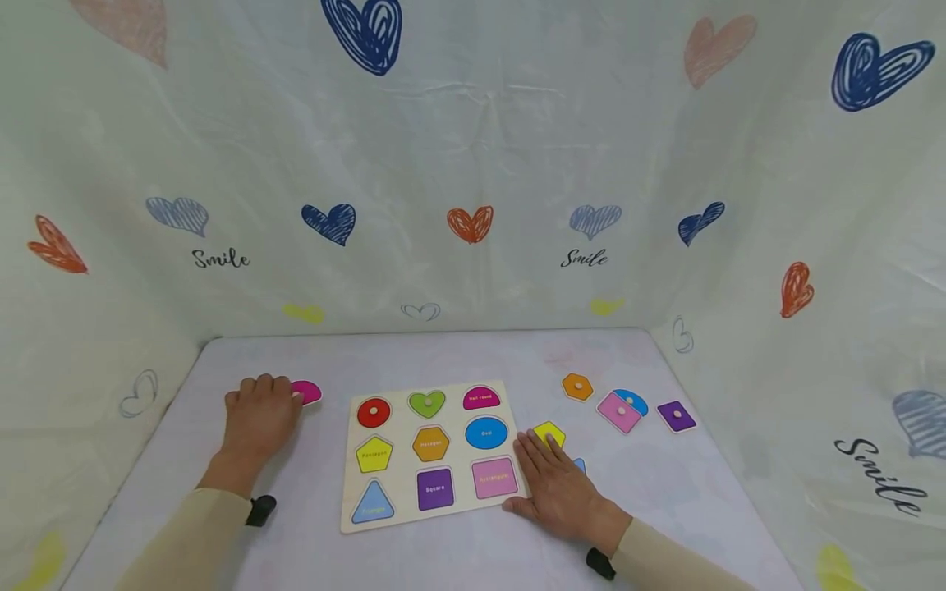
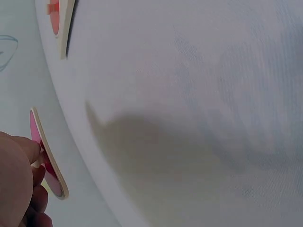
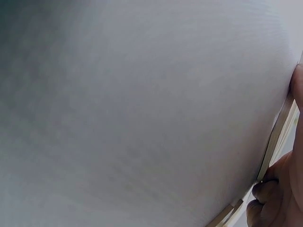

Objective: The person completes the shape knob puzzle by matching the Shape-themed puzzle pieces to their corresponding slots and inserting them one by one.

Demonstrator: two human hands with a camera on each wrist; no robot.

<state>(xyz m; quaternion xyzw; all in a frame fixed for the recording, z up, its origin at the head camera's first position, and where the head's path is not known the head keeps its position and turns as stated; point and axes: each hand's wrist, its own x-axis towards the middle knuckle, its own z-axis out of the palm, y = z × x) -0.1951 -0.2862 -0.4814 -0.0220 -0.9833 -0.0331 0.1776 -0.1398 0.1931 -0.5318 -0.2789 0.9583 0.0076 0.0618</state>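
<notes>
My left hand (image 1: 260, 419) pinches the knob of a magenta half-round puzzle piece (image 1: 306, 392), left of the wooden board. In the left wrist view this thin piece (image 2: 49, 156) is tilted on edge to the camera, with thumb and fingers at its knob. The shape puzzle board (image 1: 458, 410) carries labelled coloured shapes; the red circle (image 1: 373, 413) and green heart (image 1: 426, 403) show knobs. My right hand (image 1: 557, 488) rests with fingers extended at the board's right edge. In the right wrist view its fingers (image 3: 279, 189) touch that edge.
Right of the board lie a yellow pentagon piece (image 1: 550, 432), a mostly hidden blue piece (image 1: 580, 465), an orange hexagon (image 1: 577, 387) and a purple square (image 1: 677, 416). A pink rectangle (image 1: 618, 412) overlaps a blue oval (image 1: 632, 400). A heart-printed cloth hangs behind the white table (image 1: 310, 558).
</notes>
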